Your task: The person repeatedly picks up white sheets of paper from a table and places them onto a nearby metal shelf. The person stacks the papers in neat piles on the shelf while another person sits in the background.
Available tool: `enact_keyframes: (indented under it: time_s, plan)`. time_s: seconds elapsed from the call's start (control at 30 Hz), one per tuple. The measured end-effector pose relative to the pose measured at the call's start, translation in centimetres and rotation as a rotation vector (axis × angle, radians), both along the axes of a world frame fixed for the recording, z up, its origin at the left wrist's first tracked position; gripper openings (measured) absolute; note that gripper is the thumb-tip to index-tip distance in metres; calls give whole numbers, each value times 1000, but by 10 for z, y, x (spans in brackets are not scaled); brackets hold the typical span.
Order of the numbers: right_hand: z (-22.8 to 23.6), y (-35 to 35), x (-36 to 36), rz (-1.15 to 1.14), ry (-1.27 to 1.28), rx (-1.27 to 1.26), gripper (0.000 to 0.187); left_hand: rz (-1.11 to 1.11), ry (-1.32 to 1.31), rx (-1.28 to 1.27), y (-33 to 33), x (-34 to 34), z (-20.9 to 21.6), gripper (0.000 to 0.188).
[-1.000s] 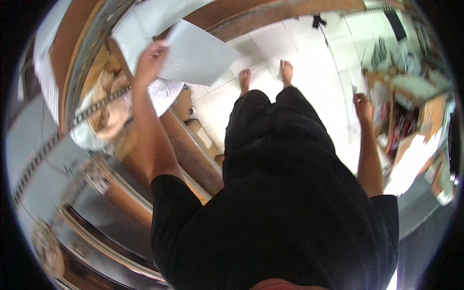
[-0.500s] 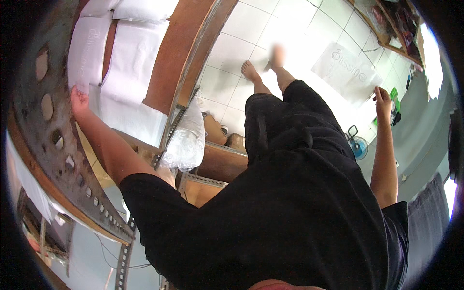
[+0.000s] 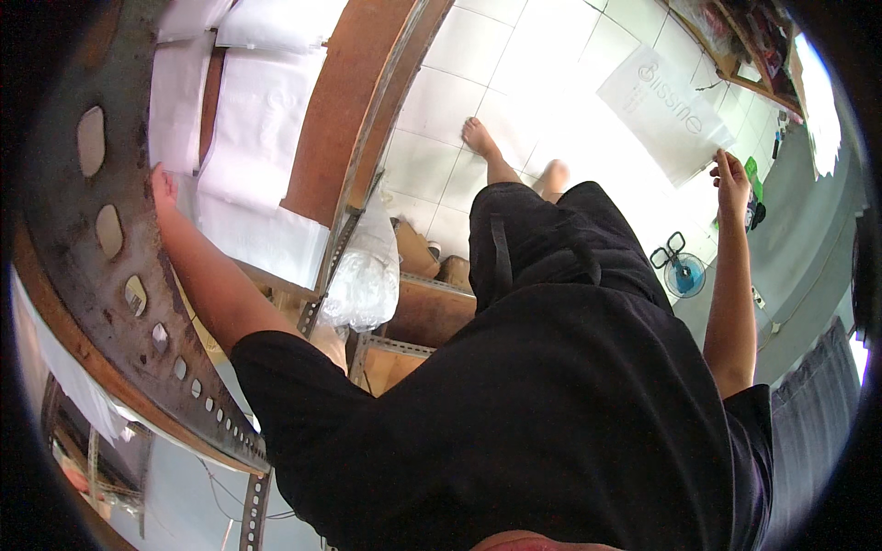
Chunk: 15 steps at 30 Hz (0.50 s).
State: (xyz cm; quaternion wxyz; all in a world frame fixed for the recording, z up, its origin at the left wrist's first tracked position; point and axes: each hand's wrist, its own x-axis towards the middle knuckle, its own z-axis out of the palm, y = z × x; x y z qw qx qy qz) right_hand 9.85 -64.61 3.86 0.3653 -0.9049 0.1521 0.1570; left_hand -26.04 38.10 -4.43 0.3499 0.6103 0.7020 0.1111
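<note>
My right hand [image 3: 731, 186] is out at the right, fingers pinched on one corner of a translucent printed plastic bag [image 3: 663, 115]. The bag hangs flat above the tiled floor. My left hand [image 3: 164, 190] is at the shelf on the left, its fingers curled by the lower end of a stack of white plastic bags [image 3: 177, 110]. A metal post [image 3: 87, 211] partly covers this hand, so what it grips, if anything, is hidden. More bag stacks [image 3: 262, 115] lie beside it on the brown shelf board [image 3: 317, 119].
A clear plastic sack [image 3: 366, 275] bulges beside the shelf's slotted frame, near cardboard boxes [image 3: 418, 250]. A blue fan [image 3: 684, 274] stands on the floor at the right. Another rack [image 3: 749, 55] is at the far right. White tiles [image 3: 450, 101] lie around my feet.
The bag in my right hand has swung and tilted. My left hand has shifted slightly right and down in view, still by the bag stack. One leg has stepped back.
</note>
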Motion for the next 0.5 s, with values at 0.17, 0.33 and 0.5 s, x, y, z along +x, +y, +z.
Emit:
enact_keyframes:
  time_s: [0.17,0.33,0.5]
  plan:
    - [-5,-27,-17,-25,-70,-94,39,-279,395,633,-155,101,61,48]
    - [-34,-61,-10,-49,-210,1,37,-487,-546,544,-384,197,90,31]
    - [21,-32,-4,87,-357,-129,20,-1070,-811,44,-660,277,110,34]
